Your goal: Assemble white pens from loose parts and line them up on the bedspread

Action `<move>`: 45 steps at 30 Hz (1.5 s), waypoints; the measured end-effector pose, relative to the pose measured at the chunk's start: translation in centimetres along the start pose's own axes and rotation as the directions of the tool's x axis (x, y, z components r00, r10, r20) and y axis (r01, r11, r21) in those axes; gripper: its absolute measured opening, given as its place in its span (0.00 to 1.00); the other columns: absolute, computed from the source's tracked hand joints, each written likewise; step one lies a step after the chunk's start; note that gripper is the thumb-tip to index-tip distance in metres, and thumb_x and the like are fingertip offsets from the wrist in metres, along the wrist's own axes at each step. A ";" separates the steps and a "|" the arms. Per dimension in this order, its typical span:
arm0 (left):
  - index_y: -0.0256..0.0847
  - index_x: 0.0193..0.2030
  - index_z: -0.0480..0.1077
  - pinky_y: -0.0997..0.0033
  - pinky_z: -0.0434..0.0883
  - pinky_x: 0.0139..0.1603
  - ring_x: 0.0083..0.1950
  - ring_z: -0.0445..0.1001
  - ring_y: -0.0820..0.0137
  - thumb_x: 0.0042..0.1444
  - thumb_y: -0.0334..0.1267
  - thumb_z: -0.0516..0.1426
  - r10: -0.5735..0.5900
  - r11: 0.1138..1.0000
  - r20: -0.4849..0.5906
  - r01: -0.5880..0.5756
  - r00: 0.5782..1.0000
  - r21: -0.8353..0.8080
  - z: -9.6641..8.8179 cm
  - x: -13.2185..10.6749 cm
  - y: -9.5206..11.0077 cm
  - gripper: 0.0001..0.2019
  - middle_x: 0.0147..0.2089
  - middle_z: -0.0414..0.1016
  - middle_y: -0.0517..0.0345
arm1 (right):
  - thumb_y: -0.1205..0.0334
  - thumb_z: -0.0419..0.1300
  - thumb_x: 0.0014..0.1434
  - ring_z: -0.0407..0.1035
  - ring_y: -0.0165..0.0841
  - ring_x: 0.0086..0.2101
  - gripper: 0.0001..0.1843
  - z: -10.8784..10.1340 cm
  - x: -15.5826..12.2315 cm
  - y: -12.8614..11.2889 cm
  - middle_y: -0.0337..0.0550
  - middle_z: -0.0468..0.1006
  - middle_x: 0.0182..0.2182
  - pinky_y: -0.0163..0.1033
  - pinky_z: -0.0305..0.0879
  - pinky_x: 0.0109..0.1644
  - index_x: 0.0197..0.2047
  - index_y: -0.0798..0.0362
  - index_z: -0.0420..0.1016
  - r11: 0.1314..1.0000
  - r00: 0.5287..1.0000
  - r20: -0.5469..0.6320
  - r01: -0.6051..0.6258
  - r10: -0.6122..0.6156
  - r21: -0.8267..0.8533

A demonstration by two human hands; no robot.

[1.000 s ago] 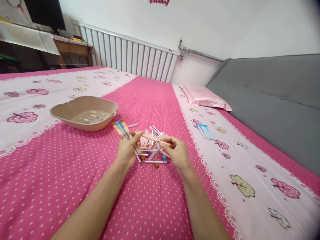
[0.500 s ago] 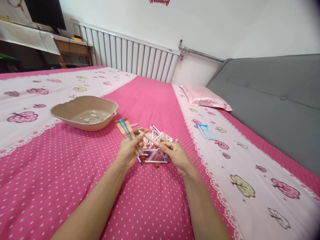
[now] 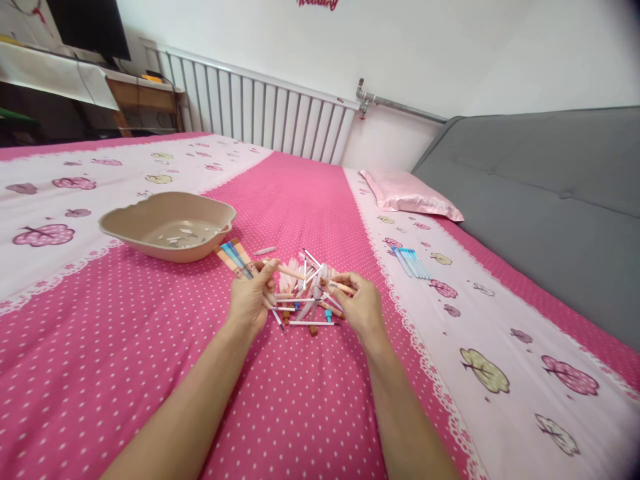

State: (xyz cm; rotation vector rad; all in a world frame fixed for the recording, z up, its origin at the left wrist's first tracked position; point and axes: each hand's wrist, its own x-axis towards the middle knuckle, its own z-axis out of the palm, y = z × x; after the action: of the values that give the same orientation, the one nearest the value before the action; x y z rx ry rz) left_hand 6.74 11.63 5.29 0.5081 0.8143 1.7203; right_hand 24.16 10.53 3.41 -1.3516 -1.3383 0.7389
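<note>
My left hand (image 3: 249, 303) is closed around a small bunch of pens (image 3: 233, 257) with orange and blue barrels that stick out toward the bowl. Its thumb and forefinger also touch a pink pen (image 3: 291, 270). My right hand (image 3: 360, 308) is closed in a pinch on an orange pen (image 3: 341, 287) at the right side of a loose pile of pens (image 3: 306, 301). The pile lies between both hands on the pink dotted bedspread (image 3: 125, 347).
A beige bowl (image 3: 167, 225) with small scraps inside sits left of the pile. A row of blue pens (image 3: 411, 261) lies to the right. A pink pillow (image 3: 410, 195) rests by the grey headboard (image 3: 540, 200). A radiator (image 3: 255, 113) lines the far wall.
My right hand has dropped from the raised pink pen down to the pile's right side. The bunch in my left hand has tilted lower, toward the bowl.
</note>
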 end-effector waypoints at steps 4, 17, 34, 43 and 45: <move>0.33 0.31 0.72 0.86 0.58 0.15 0.17 0.61 0.86 0.34 0.32 0.67 -0.010 0.996 0.033 0.007 0.999 0.086 0.0 -0.1 -0.2 0.15 0.30 0.73 0.60 | 0.67 0.54 0.51 0.72 0.39 0.42 0.14 0.4 0.2 1.0 0.44 0.78 0.40 0.48 0.68 0.47 0.40 0.49 0.76 0.991 0.994 0.064 0.099 -0.093 -0.089; 0.42 0.41 0.75 0.68 0.69 0.42 0.47 0.71 0.60 0.34 0.27 0.65 0.093 0.792 0.465 -0.348 0.880 0.502 0.3 -1.4 -1.1 0.22 0.43 0.75 0.51 | 0.52 0.62 0.50 0.71 0.33 0.32 0.18 1.6 -1.6 -3.0 0.44 0.77 0.34 0.38 0.67 0.37 0.42 0.53 0.75 0.988 0.966 0.225 0.104 -0.129 0.118; 0.34 0.39 0.72 0.81 0.64 0.16 0.16 0.64 0.79 0.37 0.35 0.67 -0.211 0.955 0.246 0.147 0.946 0.256 0.2 -1.1 -0.4 0.19 0.19 0.69 0.63 | 0.66 0.64 0.44 0.65 0.23 0.19 0.04 0.3 -0.4 -3.2 0.38 0.75 0.20 0.26 0.64 0.22 0.25 0.56 0.72 0.597 0.925 0.061 -0.291 0.374 0.747; 0.34 0.37 0.70 0.86 0.65 0.15 0.18 0.64 0.85 0.47 0.24 0.60 -0.184 0.982 0.192 0.189 0.964 -0.004 0.5 -0.8 0.6 0.10 0.36 0.76 0.54 | 0.69 0.62 0.44 0.69 0.23 0.21 0.04 1.6 -1.6 -3.6 0.41 0.79 0.25 0.24 0.64 0.23 0.27 0.56 0.71 0.526 0.796 0.464 -0.605 0.388 0.598; 0.34 0.35 0.70 0.87 0.65 0.16 0.18 0.64 0.85 0.47 0.24 0.60 -0.195 0.978 0.187 0.205 0.963 -0.032 0.4 -0.7 0.7 0.08 0.36 0.76 0.54 | 0.68 0.62 0.45 0.66 0.22 0.20 0.06 1.6 -1.8 -3.6 0.42 0.78 0.26 0.24 0.61 0.21 0.29 0.56 0.70 0.597 0.792 0.500 -0.600 0.350 0.532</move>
State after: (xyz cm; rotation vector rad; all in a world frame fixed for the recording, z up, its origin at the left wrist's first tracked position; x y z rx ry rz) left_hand 6.80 10.99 6.14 0.5221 0.6646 1.4807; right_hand 21.23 8.64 5.90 -0.9890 -0.7760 1.7348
